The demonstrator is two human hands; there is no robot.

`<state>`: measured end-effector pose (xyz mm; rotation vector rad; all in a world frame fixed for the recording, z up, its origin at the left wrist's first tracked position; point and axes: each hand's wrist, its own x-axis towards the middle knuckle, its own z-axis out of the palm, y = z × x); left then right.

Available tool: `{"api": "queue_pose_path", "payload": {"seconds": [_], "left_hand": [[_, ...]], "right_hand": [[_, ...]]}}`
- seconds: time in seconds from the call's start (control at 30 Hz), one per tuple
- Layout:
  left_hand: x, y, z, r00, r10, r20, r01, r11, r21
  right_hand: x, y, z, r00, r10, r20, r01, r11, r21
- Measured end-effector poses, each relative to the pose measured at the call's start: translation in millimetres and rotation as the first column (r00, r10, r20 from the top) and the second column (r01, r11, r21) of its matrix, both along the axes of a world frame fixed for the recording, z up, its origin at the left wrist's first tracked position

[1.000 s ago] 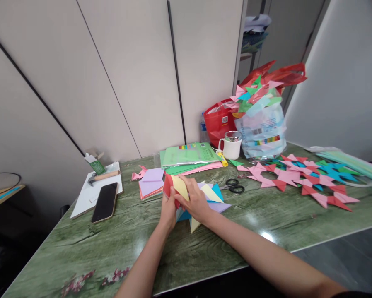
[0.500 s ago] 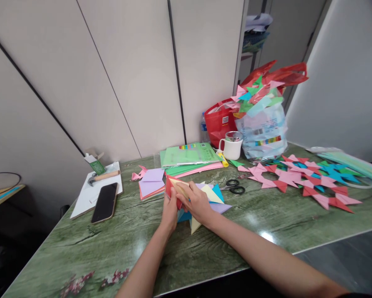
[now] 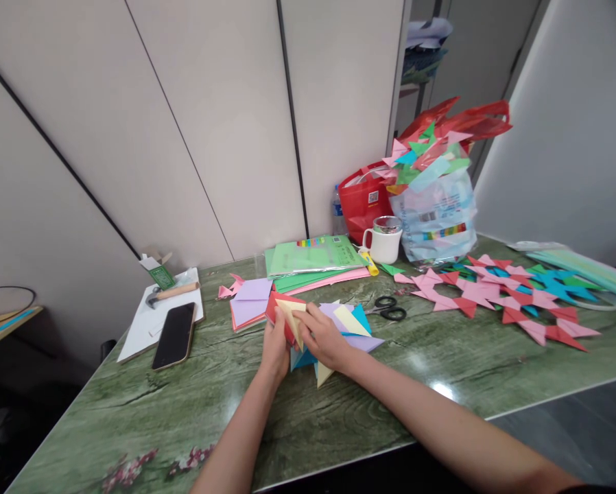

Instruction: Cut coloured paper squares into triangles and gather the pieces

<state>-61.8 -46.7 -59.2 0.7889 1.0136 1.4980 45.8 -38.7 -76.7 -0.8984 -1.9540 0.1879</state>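
Observation:
My left hand (image 3: 277, 344) is closed on a red folded paper piece (image 3: 274, 307) near the middle of the table. A pale yellow folded paper piece (image 3: 291, 317) lies against the red one, and the fingers of my right hand (image 3: 322, 337) are closed on its right side. Just beneath and beyond my right hand rests a pile of folded paper pieces (image 3: 365, 343) in purple, blue and yellow. Left of it, purple square sheets (image 3: 251, 312) lie on red ones. My fingers hide part of the red piece.
Black-handled scissors (image 3: 393, 312) lie right of the pile. Farther right are joined pink and red paper shapes (image 3: 475, 295). Behind stand a white mug (image 3: 383, 245), green paper packs (image 3: 315, 257) and a stuffed plastic bag (image 3: 434, 219). A phone (image 3: 174, 336) and a hammer (image 3: 171, 293) are at left.
Both hands have shifted slightly left with the papers. The yellow piece now shows more plainly in front of the red one, and my left hand sits a little lower on the red paper.

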Motion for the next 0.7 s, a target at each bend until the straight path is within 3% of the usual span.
{"api": "queue_pose_path", "payload": {"seconds": [0.3, 0.53, 0.7], "left_hand": [[6, -5, -9.4, 0.997, -0.052, -0.059, 0.057, 0.995, 0.080], [5, -2, -5.6, 0.998, 0.053, -0.034, -0.049, 0.994, 0.093], [-3, 2, -2.7, 0.991, 0.120, -0.064, -0.117, 0.992, 0.054]], "right_hand": [[2, 2, -4.7, 0.972, -0.231, -0.034, 0.231, 0.973, -0.005], [-3, -3, -1.2, 0.992, -0.120, 0.026, 0.119, 0.992, 0.038], [3, 0, 12.7, 0.995, -0.069, 0.067, 0.079, 0.984, -0.161]]}}
